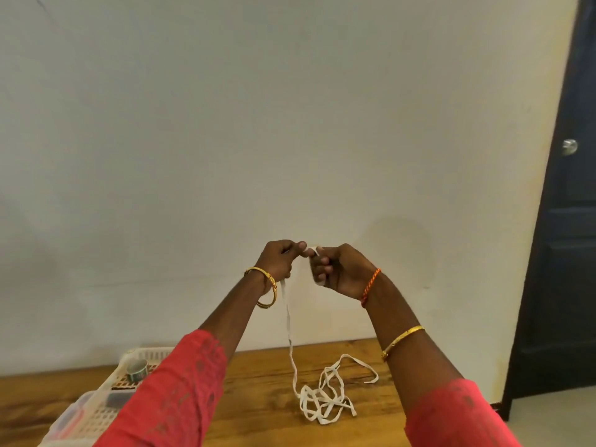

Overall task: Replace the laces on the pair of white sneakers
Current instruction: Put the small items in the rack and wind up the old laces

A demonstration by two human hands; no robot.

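Both my hands are raised in front of the wall, close together. My left hand (280, 259) pinches a flat white lace (292, 353) near its top. My right hand (338, 269) has its fingers curled round the same lace, with a short white end showing at the fingertips. From my left hand the lace hangs straight down to the wooden table (254, 382). There it ends in a loose tangled pile (325, 400). No sneakers are in view.
A white plastic basket (113, 382) sits at the table's left, holding a small tape roll (137, 371) and dark items. A clear lidded box (69, 417) lies beside it. A dark door (564, 221) with a round knob stands at the right.
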